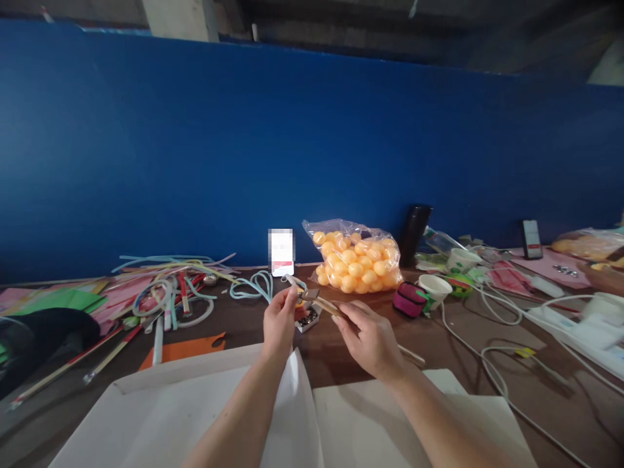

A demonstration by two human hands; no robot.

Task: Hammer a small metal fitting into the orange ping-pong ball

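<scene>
Tan-handled, the tool (329,305) sits pinched in the right hand (371,339), its metal end close to the left hand (279,320), which grips a half-hidden orange thing (301,303), seemingly to steady it; a box (311,327) of dark bits lies below on the surface (334,348), probably for reach; bagged orange balls (357,268) stand beyond.

No text, brand or number can be read with certainty. At the centre of the frame, the upright phone's screen (283,250) is pixelated over a red band; at the right, the other phone's screen (532,235) is too small to read.
</scene>
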